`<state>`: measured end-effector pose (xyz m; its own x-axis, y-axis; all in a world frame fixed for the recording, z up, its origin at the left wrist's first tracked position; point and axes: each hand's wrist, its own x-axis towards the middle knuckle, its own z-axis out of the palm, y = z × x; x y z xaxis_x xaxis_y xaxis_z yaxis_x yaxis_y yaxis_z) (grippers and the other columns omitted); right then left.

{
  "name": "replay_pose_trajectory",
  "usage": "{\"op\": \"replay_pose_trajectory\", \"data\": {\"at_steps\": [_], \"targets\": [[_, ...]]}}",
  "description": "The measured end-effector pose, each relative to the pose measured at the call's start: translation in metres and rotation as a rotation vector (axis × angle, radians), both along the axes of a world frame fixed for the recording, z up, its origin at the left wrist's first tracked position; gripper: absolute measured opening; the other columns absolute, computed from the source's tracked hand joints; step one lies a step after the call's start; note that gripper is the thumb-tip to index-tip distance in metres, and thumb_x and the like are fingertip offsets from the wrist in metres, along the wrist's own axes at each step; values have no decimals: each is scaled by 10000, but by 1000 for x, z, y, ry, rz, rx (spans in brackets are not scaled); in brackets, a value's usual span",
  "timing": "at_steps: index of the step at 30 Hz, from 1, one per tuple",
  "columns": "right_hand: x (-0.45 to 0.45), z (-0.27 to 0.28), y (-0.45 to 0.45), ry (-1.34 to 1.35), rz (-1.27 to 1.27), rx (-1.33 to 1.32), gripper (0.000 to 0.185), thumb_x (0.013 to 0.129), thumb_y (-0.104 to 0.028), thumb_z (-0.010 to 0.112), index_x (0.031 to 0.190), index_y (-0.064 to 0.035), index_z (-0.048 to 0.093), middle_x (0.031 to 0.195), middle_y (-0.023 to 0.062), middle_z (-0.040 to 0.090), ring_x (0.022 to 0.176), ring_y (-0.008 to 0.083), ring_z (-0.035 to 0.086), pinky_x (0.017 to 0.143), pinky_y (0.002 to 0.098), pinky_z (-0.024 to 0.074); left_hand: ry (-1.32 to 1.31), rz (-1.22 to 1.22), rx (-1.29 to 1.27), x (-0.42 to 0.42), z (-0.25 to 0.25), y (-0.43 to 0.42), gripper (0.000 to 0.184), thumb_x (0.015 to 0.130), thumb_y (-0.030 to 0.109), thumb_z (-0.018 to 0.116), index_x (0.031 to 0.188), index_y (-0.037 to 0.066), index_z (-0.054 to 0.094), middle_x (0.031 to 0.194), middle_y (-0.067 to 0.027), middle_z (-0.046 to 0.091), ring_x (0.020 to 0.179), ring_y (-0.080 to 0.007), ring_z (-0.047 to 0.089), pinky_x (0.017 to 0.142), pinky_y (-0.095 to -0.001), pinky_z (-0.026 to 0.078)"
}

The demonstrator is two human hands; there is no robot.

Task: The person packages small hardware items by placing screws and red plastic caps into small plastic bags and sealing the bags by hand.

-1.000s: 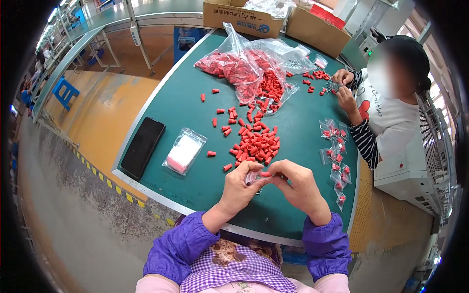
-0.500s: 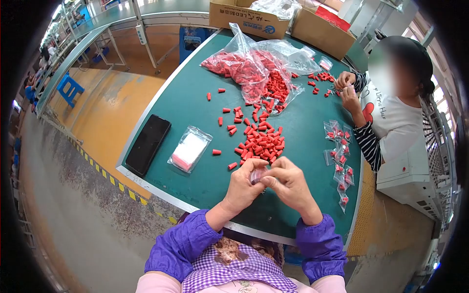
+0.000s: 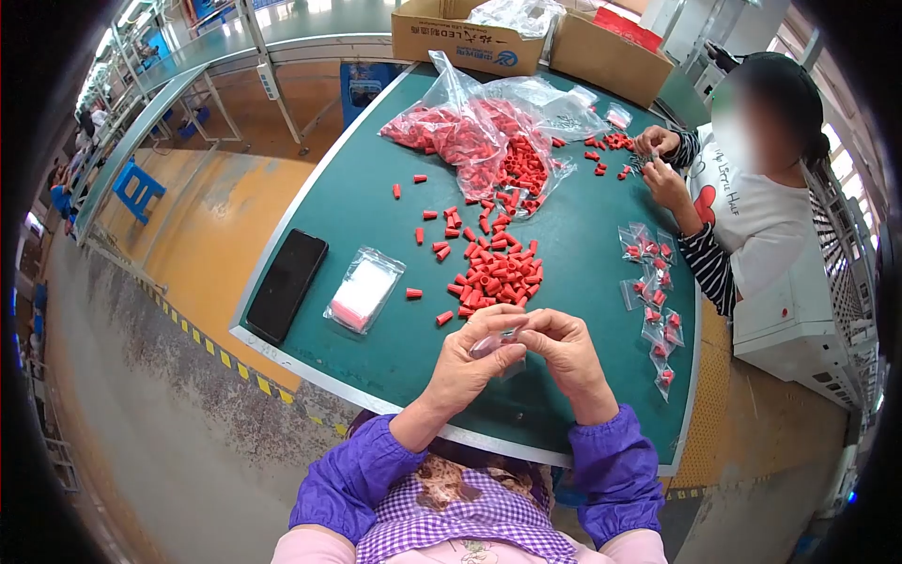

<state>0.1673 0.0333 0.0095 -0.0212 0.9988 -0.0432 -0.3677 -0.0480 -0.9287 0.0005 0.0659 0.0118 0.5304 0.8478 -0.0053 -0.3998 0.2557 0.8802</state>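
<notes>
Near the front of the green table, my left hand [image 3: 458, 368] pinches a small clear zip bag [image 3: 486, 347]. My right hand [image 3: 567, 355] is closed at the same bag's edge, its thumb and fingers pressed together. What lies inside the bag is hard to make out. Just beyond my fingers spreads a loose pile of red tapered caps [image 3: 498, 273]. A pack of small clear bags with a red band [image 3: 365, 289] lies to the left, beside a black phone [image 3: 287, 285]. Several filled small bags [image 3: 652, 324] lie in a column on the right.
A large clear sack [image 3: 460, 141] spills red caps at the table's far side. Cardboard boxes [image 3: 460, 42] stand behind it. Across the right edge sits a co-worker [image 3: 752, 179], both hands [image 3: 660, 169] over a few caps. A blue stool [image 3: 138, 191] stands on the floor at left.
My hands have shifted slightly and tilted the small bag, with the right fingers now at its upper edge. The co-worker's hands have moved a little. The whole view has shifted slightly.
</notes>
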Motion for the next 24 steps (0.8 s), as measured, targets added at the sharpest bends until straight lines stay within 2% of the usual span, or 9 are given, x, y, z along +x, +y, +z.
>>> {"op": "replay_pose_trajectory", "data": {"at_steps": [2,4,5,12,14,15,17,20,24], "targets": [[-3,5,0,-20,-53,110,68,845,-56,667,869,6,650,917,42,633,807,102,587,754,242,473,30,-5,-51,-2,2,-3,195,828,34,687,1022,31,661,1074,-27,576,894,-71,571,699,-195,476],[0,11,-1,-34,-53,117,65,844,-57,666,860,1,644,920,62,632,819,119,589,762,257,478,68,141,42,-2,5,-4,163,835,30,680,996,8,657,959,-7,601,810,-64,573,672,-180,468],[0,12,-2,-49,-52,121,63,842,-59,665,851,-3,638,923,83,631,830,136,591,769,272,483,99,173,131,-4,-7,-2,145,838,26,676,980,2,655,971,-19,596,798,-63,571,660,-185,469],[-4,13,-5,-102,-114,83,91,862,-85,653,870,2,626,896,61,630,819,116,579,764,261,477,215,223,233,-9,0,-4,153,847,55,677,985,-6,652,882,-10,601,762,-47,559,617,-184,450],[-6,9,-6,-188,-223,75,115,876,-105,645,886,4,615,897,54,623,818,104,571,767,249,468,145,109,37,-11,5,-3,127,851,75,677,953,2,660,872,-9,603,703,-26,531,548,-163,407],[-6,8,-6,-187,-224,73,115,876,-105,645,886,4,615,897,54,623,818,104,571,767,249,468,146,108,36,-13,4,-2,127,851,75,677,953,2,660,872,-9,603,703,-26,531,548,-163,407],[-7,7,-5,-168,-206,116,101,891,-89,630,906,9,611,864,4,619,787,62,563,715,209,467,-27,-37,-315,-17,2,3,95,856,81,671,928,20,658,839,-2,607,602,-10,488,469,-155,346],[-9,10,-6,-181,-238,103,107,907,-98,610,900,7,591,839,3,609,763,61,558,684,200,457,79,60,-177,-9,8,-3,87,859,90,671,922,34,649,748,18,595,509,-2,432,423,-159,303],[-15,11,-9,-188,-298,146,119,925,-121,588,903,-7,565,799,-5,587,725,57,546,654,194,451,73,121,-69,-1,9,-5,112,856,101,677,941,39,640,693,35,582,474,4,412,407,-159,286]]}}
